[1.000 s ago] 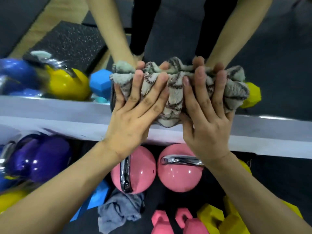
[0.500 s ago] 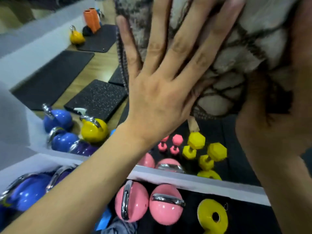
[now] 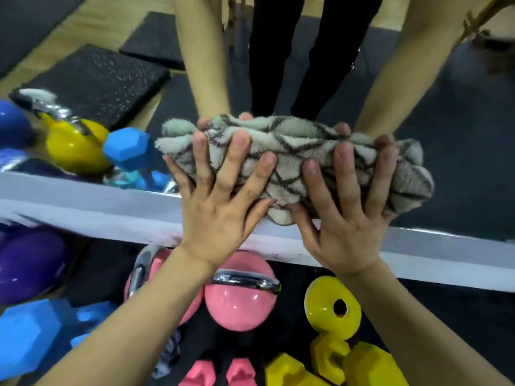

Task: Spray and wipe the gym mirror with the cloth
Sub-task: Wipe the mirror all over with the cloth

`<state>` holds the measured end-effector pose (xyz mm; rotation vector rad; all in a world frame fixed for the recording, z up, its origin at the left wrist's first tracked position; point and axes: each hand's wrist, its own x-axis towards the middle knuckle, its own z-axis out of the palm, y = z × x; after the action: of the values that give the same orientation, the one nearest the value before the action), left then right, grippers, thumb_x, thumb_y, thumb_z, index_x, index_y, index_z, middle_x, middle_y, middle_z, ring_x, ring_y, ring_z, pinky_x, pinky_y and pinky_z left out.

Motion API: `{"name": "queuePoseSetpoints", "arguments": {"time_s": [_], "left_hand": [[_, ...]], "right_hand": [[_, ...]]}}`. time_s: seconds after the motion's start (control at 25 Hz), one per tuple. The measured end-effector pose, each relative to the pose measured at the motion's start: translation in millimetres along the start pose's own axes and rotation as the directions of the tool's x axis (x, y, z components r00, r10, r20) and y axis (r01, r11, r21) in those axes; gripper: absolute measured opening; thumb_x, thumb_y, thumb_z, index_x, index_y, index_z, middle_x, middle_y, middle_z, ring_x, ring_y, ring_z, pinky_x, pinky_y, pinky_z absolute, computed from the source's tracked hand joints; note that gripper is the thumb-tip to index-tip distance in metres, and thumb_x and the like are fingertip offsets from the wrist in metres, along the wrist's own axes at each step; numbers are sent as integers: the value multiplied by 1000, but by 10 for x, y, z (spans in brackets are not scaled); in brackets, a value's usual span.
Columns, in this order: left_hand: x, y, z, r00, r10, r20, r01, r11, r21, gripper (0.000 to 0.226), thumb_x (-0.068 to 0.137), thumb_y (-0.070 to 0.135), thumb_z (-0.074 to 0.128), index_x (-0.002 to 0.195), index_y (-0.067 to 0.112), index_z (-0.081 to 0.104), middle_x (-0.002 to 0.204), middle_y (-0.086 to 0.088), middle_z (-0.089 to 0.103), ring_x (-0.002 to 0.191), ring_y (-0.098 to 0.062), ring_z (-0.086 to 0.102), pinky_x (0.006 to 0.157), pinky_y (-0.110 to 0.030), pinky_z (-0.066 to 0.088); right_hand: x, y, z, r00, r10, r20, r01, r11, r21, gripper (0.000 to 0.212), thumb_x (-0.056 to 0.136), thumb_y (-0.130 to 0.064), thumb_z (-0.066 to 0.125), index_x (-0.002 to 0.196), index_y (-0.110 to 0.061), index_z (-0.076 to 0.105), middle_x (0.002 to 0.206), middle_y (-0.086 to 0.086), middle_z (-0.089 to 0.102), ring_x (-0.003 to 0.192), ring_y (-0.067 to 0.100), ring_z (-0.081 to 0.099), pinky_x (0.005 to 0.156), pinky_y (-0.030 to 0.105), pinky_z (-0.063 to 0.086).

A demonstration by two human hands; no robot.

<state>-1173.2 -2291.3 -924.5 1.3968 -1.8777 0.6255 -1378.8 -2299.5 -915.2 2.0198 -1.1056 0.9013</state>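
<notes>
Cloth (image 3: 295, 165): bunched, back down at the mirror (image 3: 459, 151) bottom edge after a high pass. Left hand (image 3: 220, 201), right hand (image 3: 348, 210): flat-fingered, pressing it on the glass. Lower strip being wiped.

A bunched cream cloth (image 3: 301, 168) with dark diamond lines lies flat against the mirror's (image 3: 459, 151) lower edge.

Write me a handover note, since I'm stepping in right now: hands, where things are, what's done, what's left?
Left hand: flat, fingers spread, pressing the cloth.
Right hand: the same, on the cloth's right half.
The cloth is bunched against the mirror, just above its white bottom ledge.
Done: wiping is under way at the lower edge.
Left: the rest of the glass; no spray bottle is in view.
</notes>
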Motion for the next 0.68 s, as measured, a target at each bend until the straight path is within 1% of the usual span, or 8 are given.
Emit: {"name": "queuePoseSetpoints", "arguments": {"time_s": [0.12,0.2,0.36,0.4,0.48,0.56,0.6,0.68], "left_hand": [[-257,30,249,1000,8,-5,-9,999,-46,71,109,52,36,164,35,-6,170,7,-21,155,-30,-25,108,-81,10],[-247,84,226,1000,-29,-9,28,995,-97,72,110,47,40,164,34,-7,170,8,-23,155,-30,-26,108,-83,9],[190,405,-232,985,-161,66,171,963,-207,88,104,10,55,164,27,-6,167,3,-31,151,-38,-30,112,-83,0],[344,515,-367,975,-208,83,222,945,-241,95,98,-3,58,164,24,-5,167,-3,-32,148,-43,-32,114,-80,-4],[703,781,-643,944,-305,125,330,878,-347,101,89,-19,57,162,18,-3,165,-22,-26,145,-47,-35,121,-66,-14],[1111,1117,-921,907,-396,144,416,790,-451,97,92,-14,56,162,18,-4,161,-35,-24,146,-48,-35,124,-56,-14],[1311,1267,-1041,876,-459,151,467,722,-510,92,96,-6,53,163,20,-4,160,-35,-26,147,-48,-33,125,-57,-11],[1705,1510,-1230,800,-588,122,534,604,-592,87,95,0,49,164,15,-2,162,-34,-25,150,-48,-28,124,-65,-3]], "right_hand": [[-265,19,211,1000,-20,-23,21,999,32,78,101,-48,57,168,-30,21,177,-4,4,163,32,0,130,54,17],[-289,33,236,1000,-17,-22,17,999,34,78,101,-47,60,168,-30,23,177,-4,6,163,31,2,124,61,28],[200,274,-265,997,-24,76,17,996,89,76,103,-38,63,167,-31,24,177,-7,6,164,28,5,101,78,45],[446,388,-437,997,-37,75,29,995,97,71,105,-36,60,167,-30,26,177,-8,7,163,27,5,101,79,44],[1007,668,-823,996,-79,31,76,995,71,60,108,-31,53,165,-28,33,174,-8,13,162,21,8,117,77,27],[1518,969,-1258,992,-130,2,130,991,-15,57,109,-28,52,164,-25,36,172,-6,18,161,16,8,129,60,1],[1682,1112,-1436,987,-159,15,160,986,-40,58,109,-28,53,164,-24,36,172,-6,18,162,15,8,129,55,-4],[1828,1338,-1680,980,-193,47,195,980,-43,58,109,-29,52,164,-23,35,174,-4,15,162,17,8,129,56,-3]]}}
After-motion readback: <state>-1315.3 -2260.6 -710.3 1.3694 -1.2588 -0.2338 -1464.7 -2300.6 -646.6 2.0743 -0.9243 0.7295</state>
